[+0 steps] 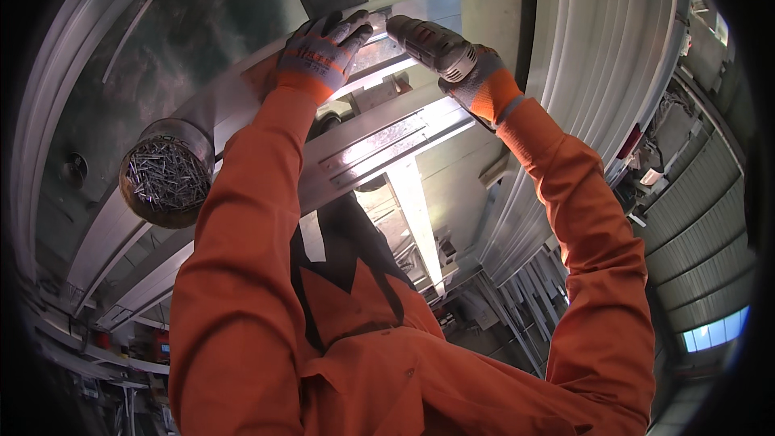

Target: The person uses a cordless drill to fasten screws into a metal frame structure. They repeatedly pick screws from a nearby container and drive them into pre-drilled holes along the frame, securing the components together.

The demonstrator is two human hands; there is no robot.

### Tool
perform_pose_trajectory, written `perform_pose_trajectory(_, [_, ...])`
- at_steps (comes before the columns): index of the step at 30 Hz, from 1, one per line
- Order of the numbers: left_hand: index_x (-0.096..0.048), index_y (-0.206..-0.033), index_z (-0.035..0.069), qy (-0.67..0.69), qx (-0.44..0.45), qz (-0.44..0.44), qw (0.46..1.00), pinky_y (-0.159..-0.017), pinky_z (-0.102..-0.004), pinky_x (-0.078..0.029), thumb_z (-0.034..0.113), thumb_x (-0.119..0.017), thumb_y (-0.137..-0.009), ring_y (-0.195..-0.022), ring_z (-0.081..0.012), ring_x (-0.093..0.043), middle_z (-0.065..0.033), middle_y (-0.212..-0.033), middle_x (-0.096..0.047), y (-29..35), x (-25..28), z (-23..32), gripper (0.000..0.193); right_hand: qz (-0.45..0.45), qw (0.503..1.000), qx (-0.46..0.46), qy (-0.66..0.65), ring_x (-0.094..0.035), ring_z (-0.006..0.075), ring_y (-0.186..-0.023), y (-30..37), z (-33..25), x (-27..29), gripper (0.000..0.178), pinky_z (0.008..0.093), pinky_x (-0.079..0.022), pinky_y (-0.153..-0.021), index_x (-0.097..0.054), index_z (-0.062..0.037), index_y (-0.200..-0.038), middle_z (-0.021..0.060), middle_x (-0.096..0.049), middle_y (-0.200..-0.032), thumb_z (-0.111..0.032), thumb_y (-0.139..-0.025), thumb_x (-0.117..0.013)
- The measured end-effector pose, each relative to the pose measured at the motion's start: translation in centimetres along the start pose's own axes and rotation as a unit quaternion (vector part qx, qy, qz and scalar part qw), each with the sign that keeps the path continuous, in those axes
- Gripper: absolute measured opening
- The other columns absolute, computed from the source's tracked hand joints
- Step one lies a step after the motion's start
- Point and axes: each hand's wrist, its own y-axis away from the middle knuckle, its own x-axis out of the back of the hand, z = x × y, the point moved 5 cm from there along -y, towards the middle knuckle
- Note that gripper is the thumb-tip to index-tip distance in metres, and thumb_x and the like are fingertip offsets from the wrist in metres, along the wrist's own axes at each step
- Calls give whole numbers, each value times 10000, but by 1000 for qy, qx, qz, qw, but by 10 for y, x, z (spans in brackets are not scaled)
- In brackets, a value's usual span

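My right hand [483, 87], in a grey and orange work glove, is wrapped round the grip of a grey power drill [434, 47]. The drill's nose points left, close to the fingertips of my left hand [321, 52]. That hand wears a matching glove, and its fingers are bent together over a long pale metal profile [375, 52]. Whatever lies between those fingertips is too small to make out. A second metal profile [387, 141] with a shiny face runs below, nearer my body. The drill's tip is not clearly visible.
A round tin [176, 136] full of thin metal fasteners [165, 176] stands left of my left forearm. Long metal profiles [145, 278] lie at the lower left. Pale curved panels [593, 40] rise on the right, with a corrugated wall [702, 242] beyond.
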Motion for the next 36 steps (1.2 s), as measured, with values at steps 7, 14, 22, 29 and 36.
perform_pose_trajectory(7, [-619,-1432,302,15,-10,-9,1000,-1179,-455,-407,270,-579,-996,-1395,-275,-526,87,-1610,-456,0,3,0,439,-2,1000,1,27,-699,432,-984,2,1,-4,355,470,-566,-847,-747,-106,-1074,199,-751,-1033,-401,-898,-659])
perform_pose_trajectory(14, [-623,-1429,290,33,-17,-3,999,-1162,-453,-427,246,-597,-982,-1387,-277,-533,77,-1608,-461,-1,3,-2,450,-80,994,-52,49,-716,397,-936,-6,-2,2,330,455,-567,-828,-779,-141,-1022,177,-759,-1004,-422,-872,-697])
perform_pose_trajectory(22, [-621,-1432,299,17,-27,3,999,-1158,-441,-430,246,-603,-981,-1373,-266,-546,88,-1608,-458,-1,1,-1,455,-74,990,-8,123,-720,392,-936,-14,5,0,347,460,-574,-839,-755,-142,-1089,181,-755,-1012,-400,-860,-723])
perform_pose_trajectory(29, [-613,-1439,329,-4,-17,-27,999,-1157,-448,-431,266,-591,-983,-1378,-266,-544,89,-1611,-455,-3,-2,-1,461,-79,989,-2,129,-718,403,-951,-10,-2,3,333,468,-577,-855,-743,-106,-1068,189,-755,-1031,-329,-820,-742])
perform_pose_trajectory(36, [-594,-1454,338,-4,-17,-12,1000,-1165,-459,-426,273,-584,-986,-1382,-274,-542,85,-1615,-451,-1,-4,-2,473,-77,993,-6,84,-725,395,-968,-11,-8,10,333,456,-584,-877,-757,-90,-1036,202,-754,-1031,-354,-835,-727])
